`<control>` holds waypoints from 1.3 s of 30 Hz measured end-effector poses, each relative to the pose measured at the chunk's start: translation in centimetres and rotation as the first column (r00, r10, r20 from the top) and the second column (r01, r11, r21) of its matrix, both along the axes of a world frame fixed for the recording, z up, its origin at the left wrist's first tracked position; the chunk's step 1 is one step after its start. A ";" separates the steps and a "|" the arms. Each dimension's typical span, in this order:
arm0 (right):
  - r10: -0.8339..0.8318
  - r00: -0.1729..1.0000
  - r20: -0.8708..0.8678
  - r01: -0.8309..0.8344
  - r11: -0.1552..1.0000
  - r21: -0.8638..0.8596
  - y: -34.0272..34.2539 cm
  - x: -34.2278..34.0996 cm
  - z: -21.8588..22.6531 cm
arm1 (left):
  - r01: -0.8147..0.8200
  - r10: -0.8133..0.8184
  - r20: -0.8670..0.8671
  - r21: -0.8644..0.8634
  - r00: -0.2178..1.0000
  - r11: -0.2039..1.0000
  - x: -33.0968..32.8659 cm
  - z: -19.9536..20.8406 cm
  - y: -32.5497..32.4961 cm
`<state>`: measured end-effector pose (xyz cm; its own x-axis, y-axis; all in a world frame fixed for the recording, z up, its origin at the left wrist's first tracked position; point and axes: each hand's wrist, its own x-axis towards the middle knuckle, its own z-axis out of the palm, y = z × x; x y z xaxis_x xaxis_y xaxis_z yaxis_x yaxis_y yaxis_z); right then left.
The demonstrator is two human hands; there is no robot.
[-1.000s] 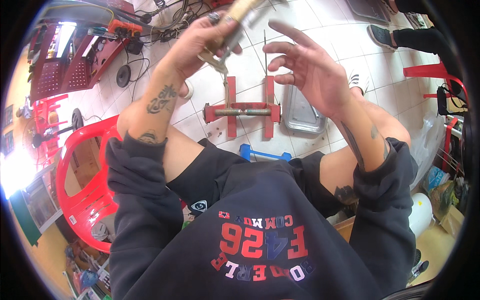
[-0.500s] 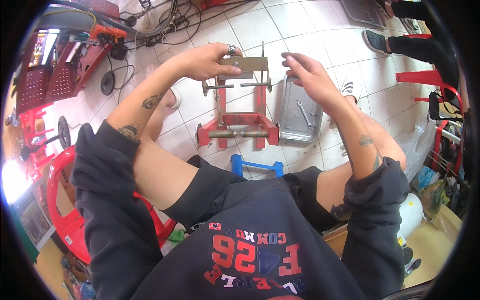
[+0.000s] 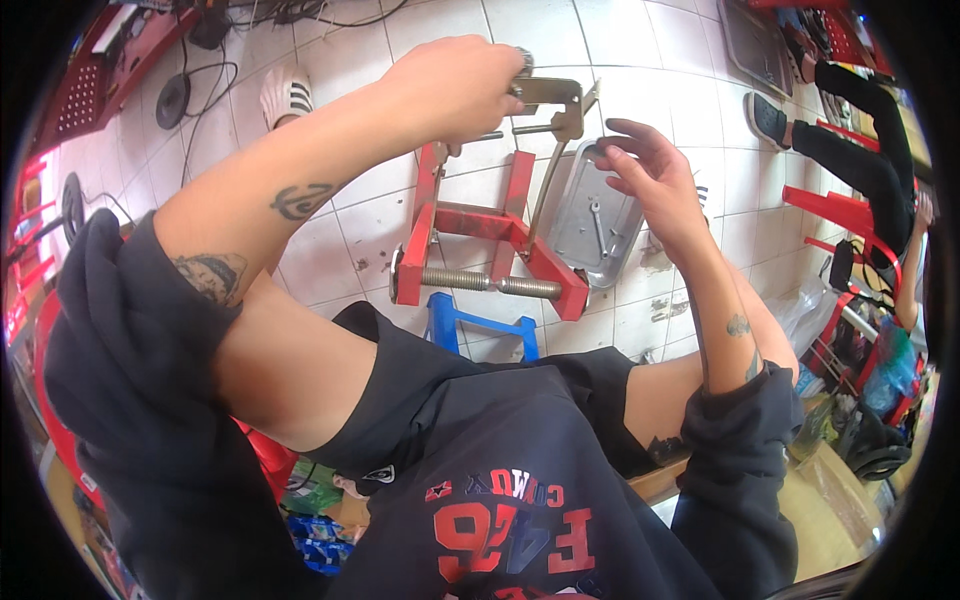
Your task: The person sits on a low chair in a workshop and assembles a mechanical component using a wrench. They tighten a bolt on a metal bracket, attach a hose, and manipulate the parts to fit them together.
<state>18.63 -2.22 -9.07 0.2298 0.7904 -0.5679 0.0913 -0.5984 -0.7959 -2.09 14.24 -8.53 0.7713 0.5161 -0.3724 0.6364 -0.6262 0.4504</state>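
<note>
The left hand (image 3: 455,90) is clenched around one end of a flat metal bracket (image 3: 553,97), holding it up above the floor with the forearm raised and the elbow bent out to the left. A thin metal rod (image 3: 543,195) hangs down from the bracket. The right hand (image 3: 650,175) is released, fingers spread and slightly curled, palm turned toward the bracket and just beside its right end; whether the fingertips touch it I cannot tell. The right forearm rises from the lower right. Below the hands, on the tiled floor (image 3: 640,50), stands a red metal frame (image 3: 480,235) with a threaded screw (image 3: 490,283) across it. Just right of the frame lies a shallow metal tray (image 3: 575,235) with a wrench (image 3: 598,222) in it. A blue stool (image 3: 480,325) sits near the person's lap.
</note>
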 end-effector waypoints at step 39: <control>0.024 0.955 0.295 -0.100 0.965 0.244 3.7 -1.5 -3.4 | -0.142 0.004 0.354 0.365 0.935 0.920 2.7 0.7 4.4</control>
<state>17.12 1.51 -12.46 0.2990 0.9170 -0.2639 0.3686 -0.3661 -0.8545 0.64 18.67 -7.86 0.7691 0.6235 0.1405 0.5378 -0.7502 0.3847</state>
